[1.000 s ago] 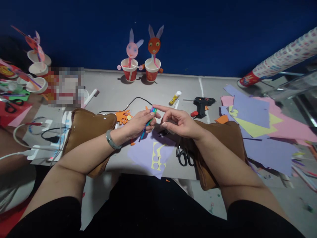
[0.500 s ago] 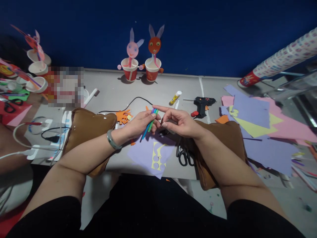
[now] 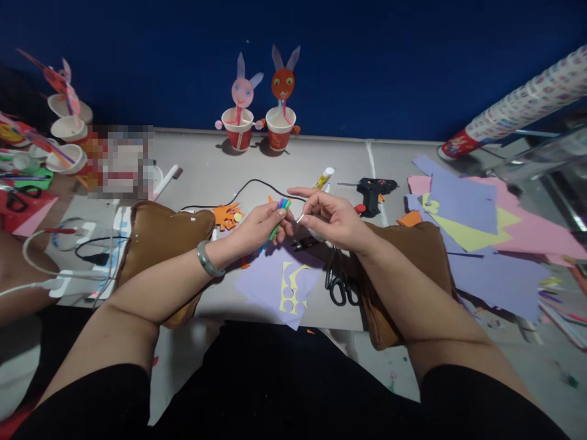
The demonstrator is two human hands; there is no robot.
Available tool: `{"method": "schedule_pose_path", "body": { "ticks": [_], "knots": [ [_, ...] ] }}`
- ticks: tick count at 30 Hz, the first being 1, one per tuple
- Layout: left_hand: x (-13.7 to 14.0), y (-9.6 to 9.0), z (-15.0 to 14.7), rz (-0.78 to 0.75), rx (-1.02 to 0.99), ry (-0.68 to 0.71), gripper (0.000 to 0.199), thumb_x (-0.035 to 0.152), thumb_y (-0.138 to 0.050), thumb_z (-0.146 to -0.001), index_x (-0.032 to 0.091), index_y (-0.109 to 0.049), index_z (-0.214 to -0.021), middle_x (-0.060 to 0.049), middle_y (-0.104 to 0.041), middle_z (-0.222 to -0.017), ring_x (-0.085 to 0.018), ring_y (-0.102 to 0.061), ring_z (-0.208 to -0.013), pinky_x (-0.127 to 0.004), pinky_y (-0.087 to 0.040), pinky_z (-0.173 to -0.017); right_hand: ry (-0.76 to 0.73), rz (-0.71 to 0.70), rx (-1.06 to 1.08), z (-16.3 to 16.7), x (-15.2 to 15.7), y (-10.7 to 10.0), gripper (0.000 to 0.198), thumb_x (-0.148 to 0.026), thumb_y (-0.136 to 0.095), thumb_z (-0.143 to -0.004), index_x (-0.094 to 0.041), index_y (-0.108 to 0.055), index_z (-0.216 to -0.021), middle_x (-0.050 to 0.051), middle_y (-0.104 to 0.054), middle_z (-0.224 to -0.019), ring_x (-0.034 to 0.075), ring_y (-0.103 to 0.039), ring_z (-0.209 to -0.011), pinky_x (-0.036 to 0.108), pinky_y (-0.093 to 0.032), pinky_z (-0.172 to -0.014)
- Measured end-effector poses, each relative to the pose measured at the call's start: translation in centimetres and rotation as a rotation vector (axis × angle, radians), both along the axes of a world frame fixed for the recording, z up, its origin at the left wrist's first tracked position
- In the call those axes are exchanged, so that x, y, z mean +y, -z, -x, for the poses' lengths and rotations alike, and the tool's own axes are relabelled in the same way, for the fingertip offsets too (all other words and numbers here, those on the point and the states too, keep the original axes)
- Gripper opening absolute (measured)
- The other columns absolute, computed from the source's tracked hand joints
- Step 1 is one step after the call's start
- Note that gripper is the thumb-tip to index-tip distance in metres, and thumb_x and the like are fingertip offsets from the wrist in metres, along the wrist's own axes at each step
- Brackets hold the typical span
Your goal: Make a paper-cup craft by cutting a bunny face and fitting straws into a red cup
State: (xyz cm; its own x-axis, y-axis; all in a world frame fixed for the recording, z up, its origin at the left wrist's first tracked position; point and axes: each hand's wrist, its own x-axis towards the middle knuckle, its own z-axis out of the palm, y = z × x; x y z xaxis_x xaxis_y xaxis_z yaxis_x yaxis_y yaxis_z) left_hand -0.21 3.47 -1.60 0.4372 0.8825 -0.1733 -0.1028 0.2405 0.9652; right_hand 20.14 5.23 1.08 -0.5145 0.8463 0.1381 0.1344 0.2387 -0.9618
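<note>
Several coloured straws [image 3: 274, 233] in purple, blue and green are gripped in a bundle by my left hand [image 3: 261, 227], its thumb pressed over them. Just to the right, my right hand [image 3: 337, 221] pinches a thin white piece [image 3: 300, 218] between thumb and fingers, with the index finger stretched over it. What the piece is, I cannot make out. Below the hands lies a purple paper sheet [image 3: 261, 282] with a yellow paper scrap [image 3: 288, 288] full of cut-outs. Black-handled scissors [image 3: 338, 290] rest beneath my right wrist.
Two rabbit-figure paper cups [image 3: 239, 131] stand at the back. A glue stick [image 3: 324, 177] and a black glue gun [image 3: 372, 194] lie beyond my right hand. Brown cushions [image 3: 167, 244] sit under both forearms. Coloured paper sheets [image 3: 495, 278] and a stack of cups [image 3: 518, 107] are at right; a power strip [image 3: 107, 256] is at left.
My right hand has shifted slightly up, and a thin white piece now shows at its fingertips. The straws in my left hand have turned a little, their upper ends more toward the camera.
</note>
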Motion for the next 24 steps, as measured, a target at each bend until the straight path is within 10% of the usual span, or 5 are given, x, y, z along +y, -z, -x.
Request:
{"method": "schedule_pose_path", "body": {
  "ticks": [7, 24],
  "knots": [
    [-0.7, 0.1, -0.3, -0.047, 0.107, 0.008, 0.021, 0.027, -0.045, -0.108, 0.017, -0.051, -0.090, 0.001, -0.068, -0.070, -0.006, -0.060, -0.049, -0.017, -0.050, -0.047, 0.124, 0.127, -0.058, 0.4, 0.0, 0.3, 0.034, -0.046, -0.080, -0.082, -0.021, -0.058, -0.078, -0.001, -0.063, -0.072, 0.013, -0.057, -0.064, 0.029, -0.046, -0.062],
    [-1.8, 0.7, -0.2, -0.565, 0.515, -0.050, 0.024, 0.026, -0.040, -0.104, 0.022, -0.045, -0.081, 0.004, -0.054, -0.061, -0.011, -0.052, -0.055, -0.026, -0.039, -0.058, 0.179, 0.087, -0.091, 1.7, -1.5, -0.6, 0.039, -0.052, -0.079, -0.082, -0.020, -0.057, -0.074, -0.001, -0.061, -0.068, 0.011, -0.052, -0.062, 0.028, -0.042, -0.060]
  ]
}}
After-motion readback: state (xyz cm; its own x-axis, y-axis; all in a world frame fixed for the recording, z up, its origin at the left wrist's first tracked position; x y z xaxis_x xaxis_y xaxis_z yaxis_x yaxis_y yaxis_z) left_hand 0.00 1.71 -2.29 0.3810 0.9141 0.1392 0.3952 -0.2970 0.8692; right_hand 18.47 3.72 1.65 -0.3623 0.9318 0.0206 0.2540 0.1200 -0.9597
